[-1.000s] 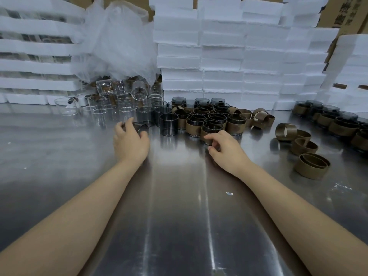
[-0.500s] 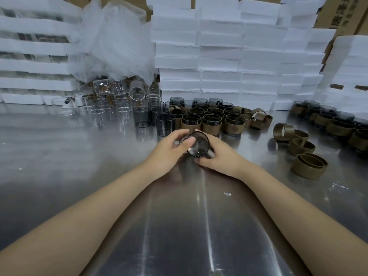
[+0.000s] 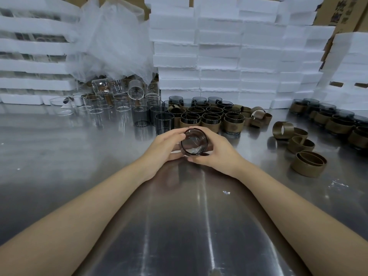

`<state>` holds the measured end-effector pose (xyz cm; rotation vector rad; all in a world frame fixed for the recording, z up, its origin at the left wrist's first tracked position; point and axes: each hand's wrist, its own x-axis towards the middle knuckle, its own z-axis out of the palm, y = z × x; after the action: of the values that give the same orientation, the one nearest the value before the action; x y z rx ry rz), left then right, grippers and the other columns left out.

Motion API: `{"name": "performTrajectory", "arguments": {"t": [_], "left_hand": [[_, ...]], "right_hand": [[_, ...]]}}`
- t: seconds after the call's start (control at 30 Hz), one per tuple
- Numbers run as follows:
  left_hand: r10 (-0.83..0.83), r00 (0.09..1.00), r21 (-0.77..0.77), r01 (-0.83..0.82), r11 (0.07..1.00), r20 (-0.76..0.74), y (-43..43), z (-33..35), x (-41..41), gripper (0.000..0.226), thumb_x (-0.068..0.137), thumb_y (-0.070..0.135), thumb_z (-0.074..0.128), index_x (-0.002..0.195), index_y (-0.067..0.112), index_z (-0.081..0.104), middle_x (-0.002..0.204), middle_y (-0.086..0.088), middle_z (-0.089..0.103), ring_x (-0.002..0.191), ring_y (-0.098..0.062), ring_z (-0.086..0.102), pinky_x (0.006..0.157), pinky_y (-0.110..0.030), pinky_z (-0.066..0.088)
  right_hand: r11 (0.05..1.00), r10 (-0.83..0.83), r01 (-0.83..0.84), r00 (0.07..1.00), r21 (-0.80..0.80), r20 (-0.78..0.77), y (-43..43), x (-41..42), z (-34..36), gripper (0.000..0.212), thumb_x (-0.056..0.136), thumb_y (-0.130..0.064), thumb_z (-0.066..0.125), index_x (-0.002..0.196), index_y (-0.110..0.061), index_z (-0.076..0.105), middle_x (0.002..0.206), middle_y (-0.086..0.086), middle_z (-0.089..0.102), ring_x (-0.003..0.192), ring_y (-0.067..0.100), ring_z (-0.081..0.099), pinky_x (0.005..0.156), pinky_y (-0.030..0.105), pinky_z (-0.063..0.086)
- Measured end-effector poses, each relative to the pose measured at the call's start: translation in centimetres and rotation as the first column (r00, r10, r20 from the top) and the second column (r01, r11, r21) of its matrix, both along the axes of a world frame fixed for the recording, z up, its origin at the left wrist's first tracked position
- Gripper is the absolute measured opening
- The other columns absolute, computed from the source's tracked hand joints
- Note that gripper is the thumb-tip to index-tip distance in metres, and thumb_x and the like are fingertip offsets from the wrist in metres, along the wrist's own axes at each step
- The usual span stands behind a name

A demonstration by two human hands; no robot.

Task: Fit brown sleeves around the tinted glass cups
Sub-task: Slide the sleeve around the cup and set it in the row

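While a second ago our hands lay apart on the table, the left at the bare dark cups and the right at the sleeved ones, they now meet on one tinted glass cup (image 3: 194, 143), as they already did half a second ago; since then the cup has turned so that its round mouth faces us more squarely

Our left hand (image 3: 166, 145) grips the cup's left side, fingers close together and curled round the wall, thumb up by the rim. Our right hand (image 3: 219, 150) wraps the right side and the underside, fingers likewise curled and pressed together. Both forearms reach forward and converge. The cup is held lying on its side just above the steel table (image 3: 179, 226), just in front of the sleeved cups (image 3: 211, 118). Whether a sleeve sits under the right palm we cannot tell

The held cup is smoky, smooth and cylindrical with a thin dark rim. The table is brushed metal, streaked with reflections. Bare tinted cups (image 3: 162, 122) stand left of the sleeved cluster, and clear glasses (image 3: 119, 100) further left. Loose brown sleeves (image 3: 306, 164), matt bands bent into rings, lie to the right. Behind them all rise stacked white foam trays (image 3: 219, 56) and crumpled clear plastic (image 3: 111, 40)
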<state>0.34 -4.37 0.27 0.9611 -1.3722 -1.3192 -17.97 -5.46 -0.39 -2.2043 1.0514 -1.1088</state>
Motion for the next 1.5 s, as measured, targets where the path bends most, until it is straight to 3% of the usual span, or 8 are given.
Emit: {"name": "performTrajectory", "arguments": {"t": [0.23,0.4,0.57,0.67,1.0,1.13,1.23,1.5], "left_hand": [[0.066,0.998,-0.033,-0.066,0.997,0.009,0.3,0.1,-0.3,0.018,0.096,0.027,0.059,0.109,0.022,0.07,0.112,-0.006,0.072,0.107,-0.02,0.068,0.092,-0.036,0.056],[0.084,0.996,-0.058,-0.082,0.995,0.038,0.5,0.2,-0.3,0.015,0.09,0.03,0.067,0.104,0.025,0.069,0.104,0.003,0.072,0.1,-0.014,0.07,0.079,-0.026,0.058],[0.077,0.992,-0.14,-0.063,0.988,0.098,0.7,0.2,-0.4,0.02,0.086,0.025,0.073,0.105,0.021,0.066,0.103,0.009,0.07,0.101,-0.005,0.066,0.085,-0.019,0.052],[0.074,0.987,-0.185,-0.047,0.982,0.141,0.9,0.2,-0.5,0.025,0.083,0.02,0.075,0.105,0.02,0.063,0.104,0.008,0.068,0.092,0.005,0.064,0.075,-0.009,0.048],[0.078,0.964,-0.268,-0.007,0.963,0.253,0.8,-0.2,-0.5,0.05,0.072,0.012,0.085,0.111,0.032,0.059,0.11,0.014,0.066,0.096,0.008,0.063,0.08,-0.008,0.046],[0.053,0.968,-0.208,-0.001,0.978,0.244,0.5,-0.4,-0.3,0.052,0.074,0.014,0.084,0.115,0.034,0.058,0.116,0.007,0.067,0.101,-0.003,0.065,0.081,-0.016,0.051],[0.021,0.983,-0.173,0.011,0.985,0.184,0.4,-0.4,-0.2,0.045,0.079,0.009,0.079,0.114,0.03,0.061,0.113,0.005,0.07,0.096,-0.006,0.068,0.071,-0.014,0.05],[-0.1,0.988,-0.135,0.116,0.984,0.117,0.4,-0.1,0.4,0.034,0.094,0.006,0.058,0.122,0.023,0.066,0.118,-0.002,0.071,0.11,-0.017,0.066,0.099,-0.032,0.051]], "right_hand": [[0.997,0.011,-0.017,0.997,-0.079,-0.077,0.0,0.0,0.0,0.079,0.07,-0.017,0.086,0.139,-0.02,0.048,0.132,-0.008,0.057,0.12,0.004,0.054,0.101,0.03,0.046],[0.981,0.0,-0.04,0.979,-0.192,-0.205,0.2,0.3,0.3,0.072,0.072,-0.019,0.082,0.137,-0.024,0.052,0.125,-0.004,0.054,0.111,0.002,0.051,0.087,0.009,0.037],[0.982,-0.023,-0.026,0.967,-0.186,-0.253,0.4,0.5,0.6,0.077,0.069,-0.017,0.081,0.139,-0.026,0.051,0.119,-0.004,0.052,0.105,-0.001,0.047,0.083,0.002,0.034],[0.984,-0.023,-0.028,0.961,-0.179,-0.275,0.5,0.6,0.8,0.08,0.069,-0.018,0.08,0.142,-0.028,0.048,0.119,-0.006,0.05,0.105,-0.001,0.047,0.085,0.002,0.033],[1.0,-0.016,0.015,0.996,-0.01,-0.086,0.5,0.5,0.9,0.068,0.062,-0.016,0.086,0.124,-0.033,0.063,0.109,-0.017,0.065,0.103,0.0,0.06,0.091,0.023,0.048],[0.992,0.006,-0.007,1.0,0.127,0.008,0.1,0.0,0.7,0.064,0.062,-0.011,0.086,0.119,-0.034,0.066,0.102,-0.009,0.073,0.099,0.012,0.068,0.093,0.039,0.053],[0.986,0.009,-0.019,0.998,0.165,0.057,0.0,-0.1,0.7,0.058,0.061,-0.014,0.086,0.112,-0.038,0.069,0.099,-0.011,0.074,0.098,0.01,0.068,0.096,0.037,0.052],[0.975,0.042,-0.07,0.99,0.212,0.132,-0.4,-0.7,0.7,0.058,0.061,-0.011,0.089,0.112,-0.03,0.069,0.104,-0.009,0.073,0.102,0.008,0.067,0.097,0.029,0.05]]}}
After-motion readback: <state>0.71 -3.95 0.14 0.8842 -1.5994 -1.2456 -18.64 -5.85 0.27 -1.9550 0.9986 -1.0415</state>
